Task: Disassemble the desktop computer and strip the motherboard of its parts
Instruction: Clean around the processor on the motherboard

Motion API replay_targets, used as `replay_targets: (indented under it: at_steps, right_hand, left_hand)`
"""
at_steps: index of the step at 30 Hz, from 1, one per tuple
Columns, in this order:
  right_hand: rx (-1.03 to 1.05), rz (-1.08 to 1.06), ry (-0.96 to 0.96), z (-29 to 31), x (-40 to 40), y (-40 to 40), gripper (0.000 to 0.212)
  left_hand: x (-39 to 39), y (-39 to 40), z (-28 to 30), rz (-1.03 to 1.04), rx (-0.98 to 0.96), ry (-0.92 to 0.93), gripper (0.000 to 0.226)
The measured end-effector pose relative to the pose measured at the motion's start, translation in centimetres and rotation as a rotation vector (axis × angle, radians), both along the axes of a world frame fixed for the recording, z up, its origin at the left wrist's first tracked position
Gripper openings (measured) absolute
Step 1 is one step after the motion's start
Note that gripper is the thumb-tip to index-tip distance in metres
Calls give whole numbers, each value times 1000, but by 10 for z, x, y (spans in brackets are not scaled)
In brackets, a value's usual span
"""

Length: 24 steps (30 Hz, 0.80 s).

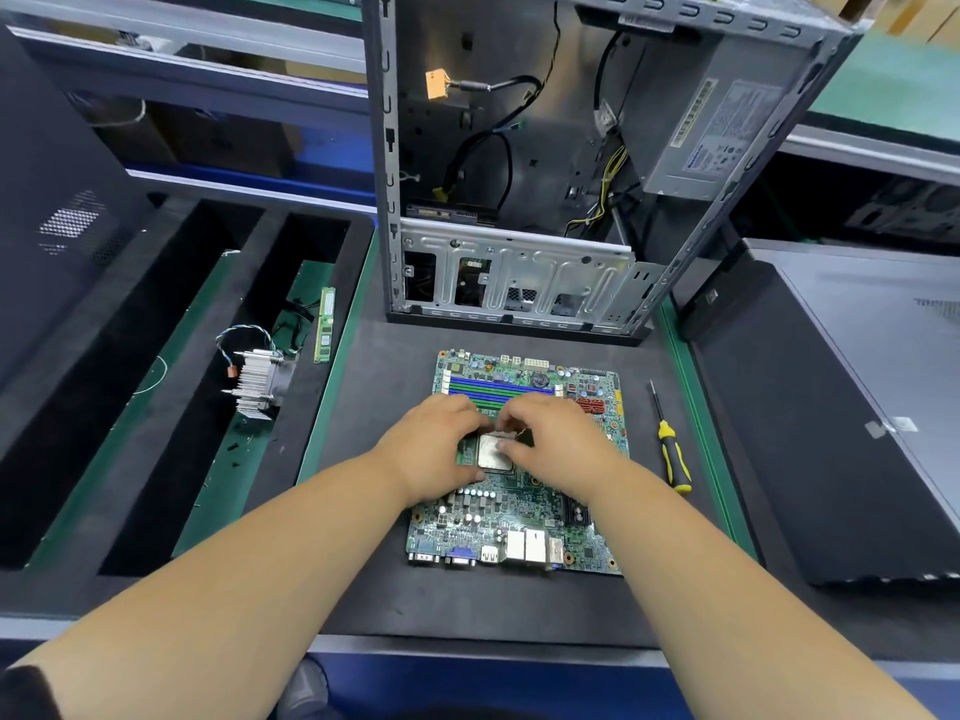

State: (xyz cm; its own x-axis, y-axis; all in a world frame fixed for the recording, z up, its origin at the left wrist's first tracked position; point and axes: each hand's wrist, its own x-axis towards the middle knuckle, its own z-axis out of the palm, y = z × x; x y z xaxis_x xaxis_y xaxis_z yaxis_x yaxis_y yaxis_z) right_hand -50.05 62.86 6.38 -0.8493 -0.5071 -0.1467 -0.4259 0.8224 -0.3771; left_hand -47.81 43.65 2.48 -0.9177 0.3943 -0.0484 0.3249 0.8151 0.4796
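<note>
1 gutted sheet-metal case (571, 163) stands open behind the flat green motherboard (519, 517) on your dark mat. Finned aluminium heatsink (258, 384) lies well left, yellow-handled screwdriver (672, 452) just right. Your left hand (434, 452) and right hand (558, 444) curl over the square, dull-silver CPU (492, 452), fingertips touching it; grip unclear.
</note>
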Motion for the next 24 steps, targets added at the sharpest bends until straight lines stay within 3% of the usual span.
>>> replay_targets:
  at_steps: [4,7,13,19,24]
  right_hand:
    - [63,77,113,-4,7,-6,38]
    - [106,120,170,-7,11,-13,38]
    - [44,103,169,-12,11,-17,30]
    - [-52,72,38,-7,2,-17,33]
    - [-55,89,49,-12,2,-14,36]
  left_hand:
    - [0,-9,1,19,120,-73,86]
    - [1,-14,3,31,172,-121,91]
    - [0,-13,6,-1,68,-77,79]
    - [4,-13,4,11,89,-71,69]
    - [4,-14,3,17,98,-71,66]
